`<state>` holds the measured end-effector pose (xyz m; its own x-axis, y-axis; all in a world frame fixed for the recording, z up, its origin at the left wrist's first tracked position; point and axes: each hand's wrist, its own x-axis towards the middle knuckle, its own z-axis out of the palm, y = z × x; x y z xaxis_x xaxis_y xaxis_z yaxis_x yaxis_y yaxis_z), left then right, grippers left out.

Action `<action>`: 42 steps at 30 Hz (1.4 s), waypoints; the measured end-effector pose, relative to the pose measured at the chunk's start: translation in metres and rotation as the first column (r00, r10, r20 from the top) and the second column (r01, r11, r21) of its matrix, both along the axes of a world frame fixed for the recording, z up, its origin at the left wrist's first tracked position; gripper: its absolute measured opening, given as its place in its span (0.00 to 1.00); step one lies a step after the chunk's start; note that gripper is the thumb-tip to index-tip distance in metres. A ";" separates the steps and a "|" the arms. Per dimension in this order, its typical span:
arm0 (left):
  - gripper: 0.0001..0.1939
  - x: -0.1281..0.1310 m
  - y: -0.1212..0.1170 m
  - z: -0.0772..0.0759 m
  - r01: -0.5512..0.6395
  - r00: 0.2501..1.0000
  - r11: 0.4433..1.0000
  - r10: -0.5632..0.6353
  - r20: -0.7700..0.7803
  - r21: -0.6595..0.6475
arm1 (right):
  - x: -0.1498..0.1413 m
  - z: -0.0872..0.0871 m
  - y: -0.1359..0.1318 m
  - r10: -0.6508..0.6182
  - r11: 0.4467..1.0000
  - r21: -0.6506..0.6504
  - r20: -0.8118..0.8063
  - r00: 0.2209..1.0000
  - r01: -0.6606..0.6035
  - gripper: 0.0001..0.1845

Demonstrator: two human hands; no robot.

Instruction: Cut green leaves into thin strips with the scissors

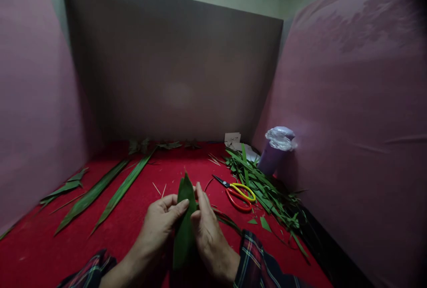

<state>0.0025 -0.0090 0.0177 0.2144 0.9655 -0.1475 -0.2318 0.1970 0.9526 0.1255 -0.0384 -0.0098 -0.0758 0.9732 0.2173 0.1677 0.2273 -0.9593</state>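
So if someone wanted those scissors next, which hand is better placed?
Probably the right hand: the scissors lie on its side, while the left hand pinches the green leaf and would reach across.

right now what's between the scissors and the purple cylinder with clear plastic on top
The heap of green leaf strips lies there, between the scissors and the purple cylinder; the head view shows it.
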 end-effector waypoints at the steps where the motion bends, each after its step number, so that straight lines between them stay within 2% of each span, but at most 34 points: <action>1: 0.13 -0.001 0.001 0.001 0.014 1.000 1.000 -0.013 0.012 -0.003 | 0.001 0.001 0.002 -0.046 0.999 0.004 -0.073 0.996 0.046 0.40; 3: 0.12 -0.004 0.002 0.003 0.031 0.999 0.999 -0.030 0.039 -0.009 | 0.002 0.002 0.008 -0.140 0.990 -0.013 -0.187 0.972 0.140 0.34; 5: 0.12 -0.007 0.003 0.004 0.038 0.997 0.999 -0.037 0.068 -0.025 | 0.003 0.003 0.012 -0.169 0.986 -0.047 -0.221 0.961 0.162 0.32; 8: 0.12 -0.009 0.003 0.005 0.032 0.996 0.999 -0.029 0.088 -0.026 | 0.002 0.003 0.013 -0.113 0.994 -0.033 -0.192 0.975 0.108 0.31; 12: 0.12 -0.010 0.004 0.004 -0.033 0.997 0.999 0.032 0.065 0.020 | -0.002 0.005 0.009 -0.036 0.999 -0.030 -0.144 0.989 0.032 0.20; 14: 0.12 -0.009 0.004 0.004 -0.047 0.997 0.999 0.046 0.063 0.011 | -0.004 0.005 0.009 -0.031 0.996 -0.091 -0.185 0.982 0.014 0.17; 17: 0.11 -0.008 0.003 0.005 -0.041 0.996 0.999 0.042 0.080 -0.011 | -0.006 0.003 0.012 -0.034 0.987 -0.160 -0.283 0.959 -0.012 0.18; 21: 0.11 -0.007 0.002 0.005 -0.030 0.990 0.999 0.034 0.140 -0.035 | -0.007 -0.001 0.012 -0.038 0.987 -0.163 -0.335 0.941 -0.018 0.18; 24: 0.11 -0.008 0.002 0.005 -0.066 0.992 0.998 0.068 0.109 -0.020 | -0.008 0.000 0.011 -0.007 0.991 -0.133 -0.259 0.966 -0.028 0.17; 26: 0.11 -0.010 0.003 0.004 -0.080 0.994 0.997 0.080 0.074 -0.004 | -0.004 0.006 0.011 0.024 0.998 -0.058 -0.079 0.997 -0.029 0.17; 27: 0.11 -0.010 0.003 0.004 -0.083 0.995 0.997 0.083 0.062 0.003 | 0.000 0.011 0.012 0.022 1.000 -0.006 0.068 0.997 -0.021 0.16; 28: 0.11 -0.011 0.003 0.004 -0.088 0.995 0.996 0.087 0.050 0.005 | 0.005 0.016 0.013 -0.016 0.998 0.055 0.231 0.973 0.004 0.16; 29: 0.12 -0.012 0.004 0.005 -0.090 0.995 0.996 0.090 0.037 0.011 | 0.013 0.022 0.015 -0.074 0.993 0.116 0.409 0.910 0.029 0.18; 30: 0.12 -0.013 0.004 0.005 -0.090 0.996 0.996 0.090 0.023 0.019 | 0.023 0.027 0.017 -0.159 0.983 0.171 0.604 0.781 0.068 0.20; 31: 0.12 -0.013 0.004 0.005 -0.086 0.996 0.996 0.086 0.011 0.026 | 0.035 0.032 0.019 -0.190 0.979 0.186 0.667 0.721 0.086 0.18; 34: 0.12 -0.013 0.003 0.004 -0.058 0.998 0.998 0.058 0.003 0.033 | 0.074 0.037 0.024 -0.252 0.968 0.202 0.782 0.571 0.150 0.09; 37: 0.12 -0.012 0.003 0.003 -0.047 0.999 0.999 0.047 0.026 0.017 | 0.104 0.029 0.028 -0.236 0.968 0.173 0.875 0.422 0.182 0.05; 39: 0.12 -0.012 0.003 0.002 -0.038 0.998 0.999 0.038 0.046 0.005 | 0.114 0.021 0.030 -0.195 0.976 0.144 0.909 0.368 0.160 0.09; 42: 0.12 -0.010 0.003 0.004 -0.027 0.998 1.000 0.028 0.059 -0.006 | 0.116 0.014 0.037 -0.156 0.985 0.121 0.924 0.349 0.120 0.09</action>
<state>-0.0079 -0.0060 0.0216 0.1964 0.9705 -0.1401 -0.2933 0.1944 0.9361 0.2418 -0.0015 0.0038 -0.1118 0.9857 0.1264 0.9773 0.1321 -0.1655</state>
